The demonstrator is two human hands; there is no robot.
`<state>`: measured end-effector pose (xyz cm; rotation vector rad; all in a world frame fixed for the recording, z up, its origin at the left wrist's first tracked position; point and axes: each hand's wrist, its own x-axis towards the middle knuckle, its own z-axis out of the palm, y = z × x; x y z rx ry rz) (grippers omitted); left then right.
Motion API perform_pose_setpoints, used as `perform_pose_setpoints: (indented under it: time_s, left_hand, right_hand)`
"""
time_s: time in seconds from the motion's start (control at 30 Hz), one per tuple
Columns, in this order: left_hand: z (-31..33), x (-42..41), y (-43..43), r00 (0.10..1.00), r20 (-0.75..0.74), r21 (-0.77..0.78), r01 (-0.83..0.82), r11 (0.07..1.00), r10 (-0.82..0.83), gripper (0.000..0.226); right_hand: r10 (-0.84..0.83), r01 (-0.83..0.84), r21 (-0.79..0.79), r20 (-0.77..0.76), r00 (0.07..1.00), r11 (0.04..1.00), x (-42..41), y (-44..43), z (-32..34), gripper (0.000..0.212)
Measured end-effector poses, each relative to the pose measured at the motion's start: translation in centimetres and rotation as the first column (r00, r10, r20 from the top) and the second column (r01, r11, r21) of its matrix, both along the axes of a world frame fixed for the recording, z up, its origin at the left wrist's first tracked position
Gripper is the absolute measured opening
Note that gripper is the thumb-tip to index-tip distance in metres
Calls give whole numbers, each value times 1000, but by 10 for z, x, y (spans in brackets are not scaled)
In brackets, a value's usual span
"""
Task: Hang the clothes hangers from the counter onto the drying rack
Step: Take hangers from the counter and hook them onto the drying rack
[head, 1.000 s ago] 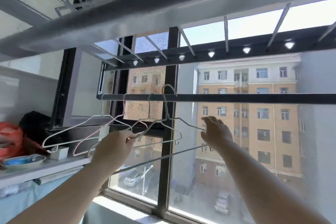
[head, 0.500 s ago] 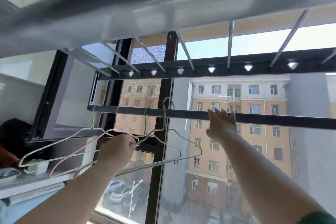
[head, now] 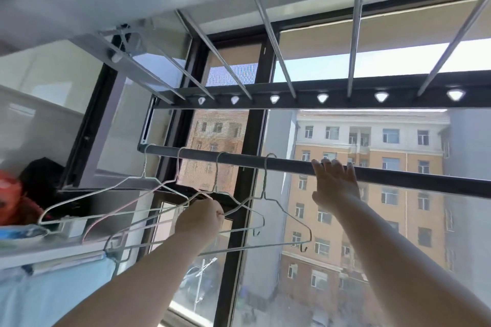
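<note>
Window backdrop | 4 hangers [head: 285, 216] along rail [head: 292, 163] | left hand [head: 199, 216] pinches 1 | right hand [head: 335, 184] spread on rail

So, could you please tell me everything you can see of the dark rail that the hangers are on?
The dark rail is a long, straight bar, apparently metal, running across the window and sloping slightly down to the right. Four thin wire hangers hook over its left part: a white hanger, a pink hanger and two pale ones. The right hand rests its fingers on it, right of the hooks. The left hand grips the hanger wires below, not the rail.
</note>
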<state>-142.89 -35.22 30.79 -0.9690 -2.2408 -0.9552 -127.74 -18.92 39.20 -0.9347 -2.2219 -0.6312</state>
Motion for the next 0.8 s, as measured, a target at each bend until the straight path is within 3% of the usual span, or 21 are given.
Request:
perform_pose_setpoints:
  time_s: [0.47,0.8]
  left_hand:
    - [-13,1,-8,995,58,-2,-77,997,77,25]
    - [-11,9,-23,997,64,-40,-30,999,32,36]
  right_hand:
    - [55,-56,8,11,998,998,-4,-9,-5,70]
    - [32,-32,9,-14,999,999,2,-19,-14,64]
